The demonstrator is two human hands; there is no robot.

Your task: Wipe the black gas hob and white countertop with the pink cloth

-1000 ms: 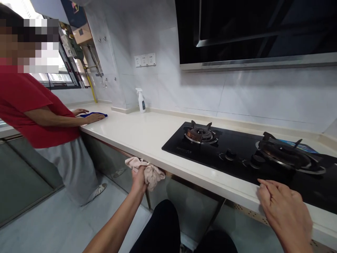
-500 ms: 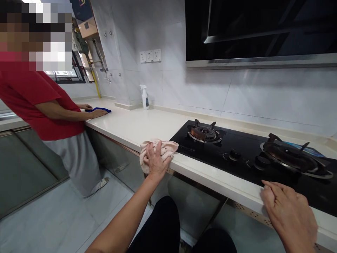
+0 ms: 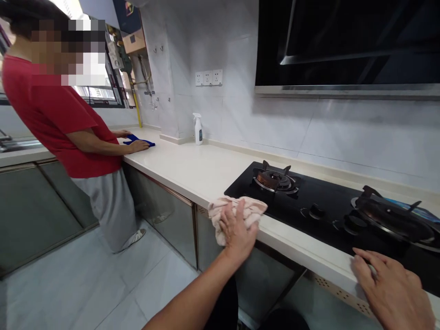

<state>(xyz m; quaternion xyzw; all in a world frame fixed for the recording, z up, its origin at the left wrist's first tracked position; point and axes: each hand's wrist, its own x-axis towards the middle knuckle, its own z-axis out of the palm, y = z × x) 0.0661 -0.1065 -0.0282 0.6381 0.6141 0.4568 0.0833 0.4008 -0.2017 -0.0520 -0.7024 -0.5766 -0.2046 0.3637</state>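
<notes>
1. Head view: the left hand (image 3: 239, 233) grasps a crumpled pale-pink fabric cloth (image 3: 254, 207), bunched under its fingers at the long cream worktop (image 3: 192, 169)'s front edge, apparently wiping.
2. The right hand (image 3: 395, 282)'s fingers curl inward; I cannot tell whether they hold anything.
3. Another stroke calls for steady pressure.

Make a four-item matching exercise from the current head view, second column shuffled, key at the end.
Things
1. pale pink cloth
2. white spray bottle
3. blue cloth
4. range hood

Places
A. upright on the countertop, below the wall sockets
B. on the wall above the gas hob
C. under the wearer's left hand, at the countertop's front edge
D. under the co-worker's hand

Pairs: 1-C, 2-A, 3-D, 4-B
</notes>
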